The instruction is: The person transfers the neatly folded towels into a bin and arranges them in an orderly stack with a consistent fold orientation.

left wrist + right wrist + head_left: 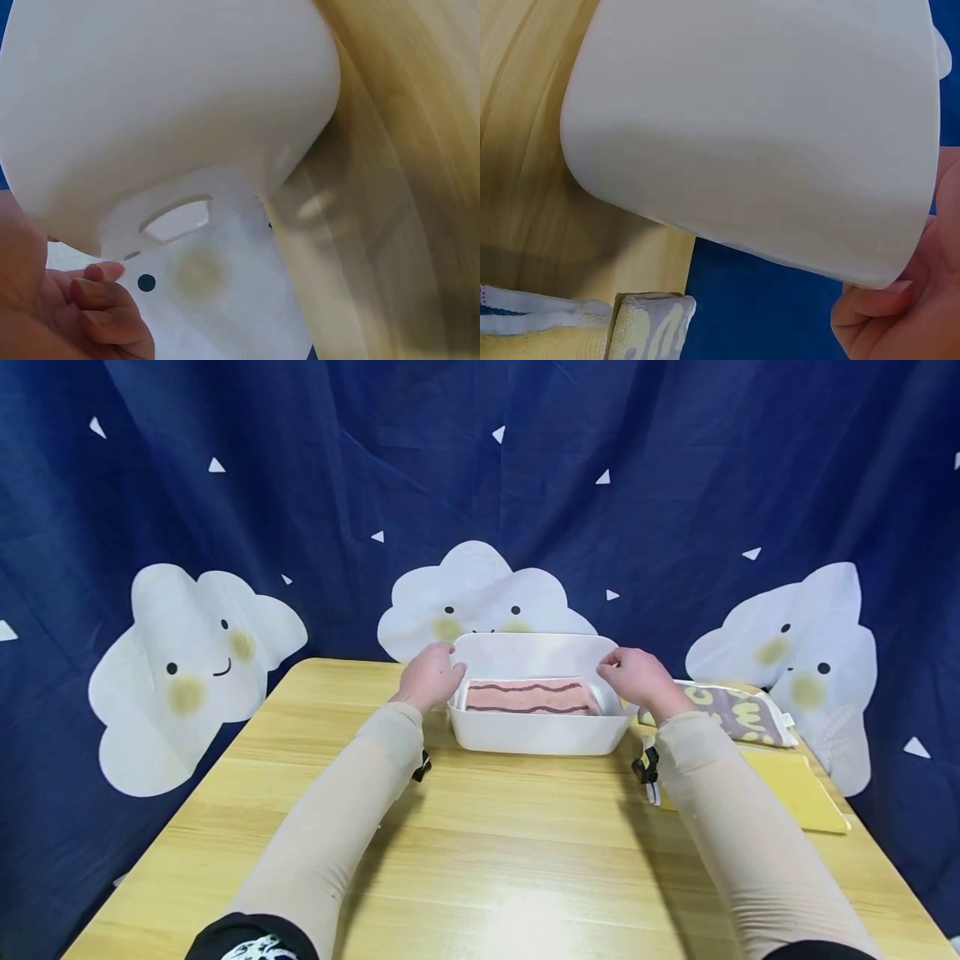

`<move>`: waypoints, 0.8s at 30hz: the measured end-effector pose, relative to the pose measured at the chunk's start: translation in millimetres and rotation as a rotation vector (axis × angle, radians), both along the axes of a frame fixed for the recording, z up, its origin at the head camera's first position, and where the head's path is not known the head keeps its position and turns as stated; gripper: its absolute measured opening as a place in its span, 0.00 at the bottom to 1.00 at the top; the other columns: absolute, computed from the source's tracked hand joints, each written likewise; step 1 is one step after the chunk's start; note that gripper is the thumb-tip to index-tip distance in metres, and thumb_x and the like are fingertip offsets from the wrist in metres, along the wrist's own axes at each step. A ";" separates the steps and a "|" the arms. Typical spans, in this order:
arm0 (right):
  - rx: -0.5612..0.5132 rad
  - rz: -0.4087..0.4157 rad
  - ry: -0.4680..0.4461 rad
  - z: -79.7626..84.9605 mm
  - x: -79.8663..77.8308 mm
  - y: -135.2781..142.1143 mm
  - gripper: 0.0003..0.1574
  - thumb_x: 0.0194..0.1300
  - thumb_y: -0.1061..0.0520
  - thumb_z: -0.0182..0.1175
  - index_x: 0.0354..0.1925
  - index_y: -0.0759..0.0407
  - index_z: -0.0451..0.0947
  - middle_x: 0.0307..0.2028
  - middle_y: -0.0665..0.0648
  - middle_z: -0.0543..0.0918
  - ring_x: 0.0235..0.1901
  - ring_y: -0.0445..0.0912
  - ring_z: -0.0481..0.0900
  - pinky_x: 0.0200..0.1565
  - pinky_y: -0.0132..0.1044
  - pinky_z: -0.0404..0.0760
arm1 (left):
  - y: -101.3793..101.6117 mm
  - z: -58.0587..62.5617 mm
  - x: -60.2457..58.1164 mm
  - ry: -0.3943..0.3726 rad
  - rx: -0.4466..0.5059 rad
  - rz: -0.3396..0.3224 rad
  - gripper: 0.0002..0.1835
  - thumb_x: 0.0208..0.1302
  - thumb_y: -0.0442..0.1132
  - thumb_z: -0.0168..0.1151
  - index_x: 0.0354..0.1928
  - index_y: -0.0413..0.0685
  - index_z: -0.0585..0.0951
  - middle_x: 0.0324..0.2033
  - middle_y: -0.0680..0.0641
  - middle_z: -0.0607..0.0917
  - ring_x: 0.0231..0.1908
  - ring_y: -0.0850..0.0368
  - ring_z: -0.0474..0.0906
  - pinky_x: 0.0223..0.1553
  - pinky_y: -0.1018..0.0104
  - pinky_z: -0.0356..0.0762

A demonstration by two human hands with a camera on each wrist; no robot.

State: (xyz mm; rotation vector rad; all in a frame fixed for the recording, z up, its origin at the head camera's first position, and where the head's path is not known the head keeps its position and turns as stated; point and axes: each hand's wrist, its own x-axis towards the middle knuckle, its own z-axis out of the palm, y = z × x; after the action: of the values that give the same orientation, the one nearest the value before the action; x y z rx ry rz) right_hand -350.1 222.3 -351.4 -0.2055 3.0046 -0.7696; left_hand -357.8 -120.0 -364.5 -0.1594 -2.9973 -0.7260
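Plainly, both hands (431,677) (639,677) grip the white bin (540,733) at opposite rim ends, broad tabletop (480,835) stretching nearside.

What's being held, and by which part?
The bin, by its rim at both ends: left hand on the left, right hand on the right.

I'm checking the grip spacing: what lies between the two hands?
Between the left hand and right hand lies the white bin, with a pink cloth inside; the head view shows this.
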 end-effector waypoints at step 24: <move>-0.158 0.005 0.062 4.8 27.7 40.9 0.27 0.78 0.44 0.48 0.57 0.64 0.77 0.55 0.68 0.79 0.53 0.61 0.75 0.56 0.57 0.72 | -5.2 -14.3 -0.6 -0.178 -0.003 0.021 0.21 0.80 0.47 0.37 0.53 0.43 0.78 0.43 0.44 0.81 0.44 0.46 0.77 0.49 0.49 0.75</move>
State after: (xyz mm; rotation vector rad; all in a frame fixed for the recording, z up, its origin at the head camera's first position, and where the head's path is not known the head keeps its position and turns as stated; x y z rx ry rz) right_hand -322.5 263.1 -346.6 -0.2451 2.9997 -1.0192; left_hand -358.4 -125.2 -378.9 -0.0656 -3.1623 -0.7732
